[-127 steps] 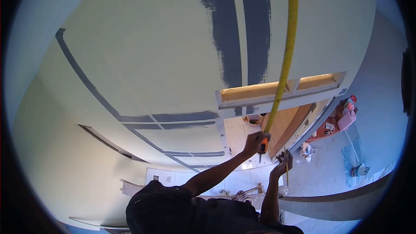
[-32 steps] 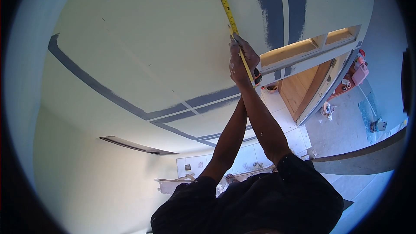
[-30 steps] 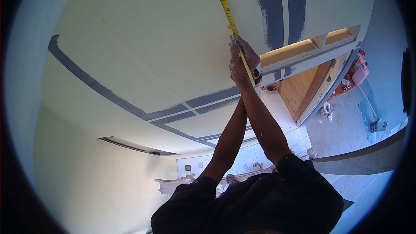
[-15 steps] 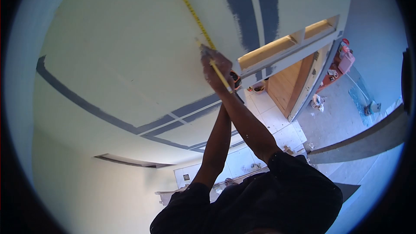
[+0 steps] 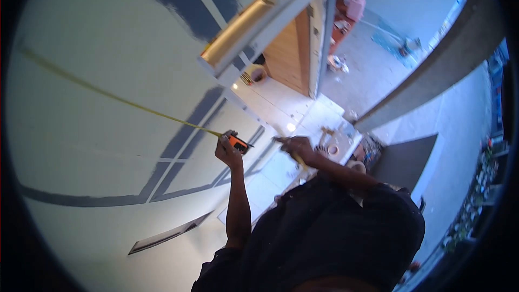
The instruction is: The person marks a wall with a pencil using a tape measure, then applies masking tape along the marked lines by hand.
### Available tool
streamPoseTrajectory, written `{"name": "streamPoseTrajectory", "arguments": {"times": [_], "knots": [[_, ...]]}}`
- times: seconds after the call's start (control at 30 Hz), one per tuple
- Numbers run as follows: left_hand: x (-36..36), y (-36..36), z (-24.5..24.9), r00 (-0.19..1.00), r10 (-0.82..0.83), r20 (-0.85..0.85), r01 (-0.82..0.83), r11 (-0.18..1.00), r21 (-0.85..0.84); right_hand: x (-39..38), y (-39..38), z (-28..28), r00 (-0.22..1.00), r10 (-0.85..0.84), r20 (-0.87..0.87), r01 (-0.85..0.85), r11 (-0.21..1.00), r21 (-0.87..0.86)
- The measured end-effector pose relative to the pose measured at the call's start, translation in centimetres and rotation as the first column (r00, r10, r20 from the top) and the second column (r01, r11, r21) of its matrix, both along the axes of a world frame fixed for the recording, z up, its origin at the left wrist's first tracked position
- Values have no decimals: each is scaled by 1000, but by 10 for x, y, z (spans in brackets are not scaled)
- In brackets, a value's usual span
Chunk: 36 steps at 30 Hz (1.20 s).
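Note:
My left hand [image 5: 229, 153] is closed round an orange and black tape measure [image 5: 238, 143]. Its yellow blade [image 5: 130, 103] stretches out to the upper left, across the pale wall panel [image 5: 97, 124]; the far end looks blurred. Apart from it, to the right, my right hand [image 5: 297, 148] is held in front of my body, with a yellow pencil [image 5: 299, 160] in its grip. That hand is slightly blurred. Dark grey bands [image 5: 186, 116] run over the panel joints.
A framed opening [image 5: 238, 27] juts at the top, beside a wooden door [image 5: 292, 54]. Beyond are a red table [image 5: 341, 35] with a pink container and a curved ledge [image 5: 427, 59]. Rolls [image 5: 335, 146] and debris lie on the floor at right.
The view has turned and shifted. My right hand has moved away from the wall with the pencil, down to the right. My left hand and the tape measure, mostly hidden before, now show clearly.

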<state>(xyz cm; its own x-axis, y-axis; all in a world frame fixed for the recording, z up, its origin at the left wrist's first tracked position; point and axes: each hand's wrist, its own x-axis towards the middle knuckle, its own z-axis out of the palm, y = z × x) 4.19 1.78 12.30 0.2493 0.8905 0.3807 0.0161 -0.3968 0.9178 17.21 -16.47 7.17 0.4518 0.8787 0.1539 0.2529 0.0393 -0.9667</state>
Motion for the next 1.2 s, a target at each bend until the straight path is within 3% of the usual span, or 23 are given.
{"name": "streamPoseTrajectory", "arguments": {"times": [0.03, 0.07, 0.17, 0.2, 0.23, 0.27, 0.3, 0.33, 0.4, 0.43, 0.47, 0.53, 0.6, 0.7, 0.83, 0.87, 1.0, 1.03, 1.07, 1.1, 1.13, 1.17, 1.2], "knots": [[-17, -14, -23, 999, -20, -30, 18, 997, -75, 14, -25, -35, 843, -157, 514, 93, 985, 147], [-33, -27, -43, 998, -40, -51, 32, 989, -142, 19, -57, -39, 902, -121, 415, 240, 938, -249], [-79, -67, -77, 982, -127, -139, 82, 952, -295, 39, -171, -128, 853, -42, 521, 413, 664, -623], [-92, -75, -96, 979, -159, -128, 107, 934, -340, 38, -206, -134, 888, 81, 452, 389, 391, -835], [-103, -82, -108, 974, -184, -130, 133, 935, -327, 25, -234, -135, 902, -183, 392, 421, 158, -893], [-110, -86, -115, 971, -195, -136, 138, 928, -347, 11, -262, -136, 828, -373, 419, 452, 2, -892], [-119, -91, -119, 949, -242, -203, 165, 928, -334, -15, -293, -151, 721, -483, 497, 543, -52, -838], [-129, -96, -119, 917, -289, -275, 193, 925, -328, -34, -332, -192, 747, -486, 454, 460, -116, -880], [-131, -103, -103, 893, -339, -297, 213, 898, -385, -75, -345, -144, 670, -733, 119, 127, -44, -991], [-130, -105, -100, 897, -355, -264, 248, 898, -365, -101, -365, -170, 889, -419, 183, 179, -50, -983], [-127, -105, -100, 902, -368, -224, 284, 899, -334, -128, -383, -190, 884, -353, 308, 299, -82, -951], [-125, -102, -108, 894, -400, -201, 308, 876, -370, -164, -380, -188, 853, -457, 252, 236, -93, -967], [-123, -101, -110, 889, -423, -176, 331, 859, -391, -204, -405, -238, 801, -568, 190, 258, 41, -965], [-102, -97, -110, 851, -470, -235, 373, 855, -361, -208, -406, -244, 818, -558, 136, 218, 81, -973], [-53, -102, -108, 872, -441, -212, 375, 880, -291, -134, -381, -255, 846, -516, 134, 230, 125, -965], [-35, -102, -110, 881, -446, -158, 369, 856, -361, -105, -369, -252, 850, -509, 137, 232, 129, -964], [46, -103, -97, 888, -430, -161, 368, 877, -310, 16, -326, -252, 865, -474, 168, 283, 184, -941], [66, -104, -94, 899, -410, -154, 352, 886, -301, 49, -322, -280, 838, -274, 472, 545, 380, -747], [86, -99, -94, 903, -398, -159, 342, 893, -293, 85, -294, -237, 859, -276, 431, 507, 348, -789], [104, -93, -96, 905, -374, -203, 324, 915, -242, 120, -287, -275, 734, -461, 499, 679, 524, -514], [123, -96, -98, 898, -350, -267, 300, 930, -212, 186, -268, -295, 838, -194, 510, 544, 365, -755], [136, -99, -87, 911, -328, -250, 284, 938, -197, 210, -252, -281, 842, -270, 467, 533, 280, -798], [145, -98, -88, 931, -317, -178, 288, 942, -172, 240, -232, -266, 892, -157, 424, 449, 423, -787]]}}
